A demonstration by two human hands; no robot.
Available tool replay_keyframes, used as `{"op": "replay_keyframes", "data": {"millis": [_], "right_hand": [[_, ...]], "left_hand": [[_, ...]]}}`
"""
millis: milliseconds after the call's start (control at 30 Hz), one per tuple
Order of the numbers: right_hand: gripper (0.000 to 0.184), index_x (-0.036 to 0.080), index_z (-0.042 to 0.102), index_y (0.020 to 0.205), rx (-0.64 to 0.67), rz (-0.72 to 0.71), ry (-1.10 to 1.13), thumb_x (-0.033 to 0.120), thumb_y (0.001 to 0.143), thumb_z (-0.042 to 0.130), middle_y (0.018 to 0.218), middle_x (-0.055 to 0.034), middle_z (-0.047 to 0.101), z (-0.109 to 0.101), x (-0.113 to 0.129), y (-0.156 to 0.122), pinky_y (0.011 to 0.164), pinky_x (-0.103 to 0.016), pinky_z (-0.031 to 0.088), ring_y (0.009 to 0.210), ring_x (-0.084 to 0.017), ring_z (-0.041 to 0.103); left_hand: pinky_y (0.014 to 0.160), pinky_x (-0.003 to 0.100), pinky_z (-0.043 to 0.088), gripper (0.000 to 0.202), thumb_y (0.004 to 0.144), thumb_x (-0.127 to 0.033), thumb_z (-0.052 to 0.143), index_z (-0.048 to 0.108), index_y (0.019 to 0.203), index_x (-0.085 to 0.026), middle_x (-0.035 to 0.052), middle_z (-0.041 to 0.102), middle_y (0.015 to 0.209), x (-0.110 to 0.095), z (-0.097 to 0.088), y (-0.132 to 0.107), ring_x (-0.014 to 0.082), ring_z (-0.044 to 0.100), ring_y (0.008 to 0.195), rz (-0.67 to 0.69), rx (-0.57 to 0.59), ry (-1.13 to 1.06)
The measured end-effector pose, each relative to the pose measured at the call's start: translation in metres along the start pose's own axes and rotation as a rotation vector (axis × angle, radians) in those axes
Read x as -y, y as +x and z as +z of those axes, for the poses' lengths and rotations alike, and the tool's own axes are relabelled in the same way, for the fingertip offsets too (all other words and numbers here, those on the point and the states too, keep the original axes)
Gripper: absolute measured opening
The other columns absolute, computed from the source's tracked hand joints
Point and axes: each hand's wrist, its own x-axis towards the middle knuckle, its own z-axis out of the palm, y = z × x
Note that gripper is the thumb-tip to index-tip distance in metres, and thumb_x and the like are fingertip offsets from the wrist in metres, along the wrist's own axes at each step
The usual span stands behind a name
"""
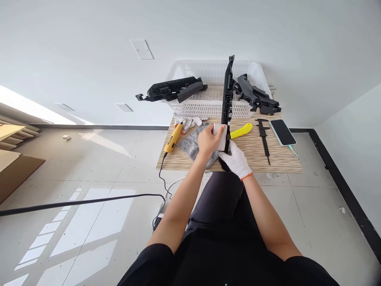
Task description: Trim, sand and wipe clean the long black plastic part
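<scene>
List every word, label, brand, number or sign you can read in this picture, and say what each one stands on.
None can be read.
Yellow rotary tool: dark lettering along its body, too small and blurred to read.
Black caliper: any scale marks are too small to make out.
Phone: screen dark, no text.
Long black plastic part, yellow utility knife and white basket: no visible writing.

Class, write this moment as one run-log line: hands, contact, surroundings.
left hand: bare, presses white pad on long black part | right hand: gloved, grips part's lower end | table: basket, yellow knife, phone
</scene>
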Motion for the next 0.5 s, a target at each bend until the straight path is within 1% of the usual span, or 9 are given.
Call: {"op": "replay_keyframes", "data": {"millis": [100,233,367,500], "right_hand": [[0.051,0.029,0.056,0.131,0.001,0.021,-0.02,0.052,0.087,0.064,0.114,-0.0033,0.074,-0.0001,0.0,-0.0011,0.088,-0.042,0.052,0.108,-0.032,0.069],[0.05,0.031,0.055,0.133,0.002,0.034,-0.036,0.051,0.087,0.063,0.111,-0.002,0.074,-0.0005,0.0011,-0.0041,0.083,-0.04,0.051,0.103,-0.031,0.069],[0.049,0.032,0.056,0.132,0.003,0.049,-0.059,0.052,0.088,0.062,0.109,-0.0017,0.075,-0.001,0.0028,-0.0068,0.079,-0.038,0.05,0.1,-0.031,0.07],[0.048,0.03,0.057,0.131,0.011,0.055,-0.084,0.051,0.088,0.063,0.11,-0.0029,0.075,-0.0009,0.0034,-0.0074,0.079,-0.038,0.049,0.104,-0.033,0.07]], "left_hand": [[0.058,0.029,0.025,0.056,0.089,-0.065,0.056,0.026,0.066,-0.023,-0.0037,0.039,0.057,-0.0064,-0.0005,0.0025,0.0137,0.037,0.055,-0.014,-0.006,0.004],[0.058,0.029,0.025,0.055,0.09,-0.063,0.056,0.026,0.067,-0.023,-0.004,0.038,0.057,-0.0113,-0.0011,0.0028,0.0136,0.037,0.055,-0.013,-0.012,0.002],[0.058,0.029,0.024,0.054,0.09,-0.062,0.057,0.026,0.068,-0.023,-0.0046,0.037,0.056,-0.0111,-0.0025,0.0,0.0131,0.035,0.054,-0.014,0.004,-0.01],[0.059,0.029,0.024,0.052,0.09,-0.061,0.057,0.028,0.068,-0.023,-0.0043,0.039,0.057,-0.0097,-0.003,-0.003,0.0132,0.035,0.055,-0.023,0.015,0.0]]}}
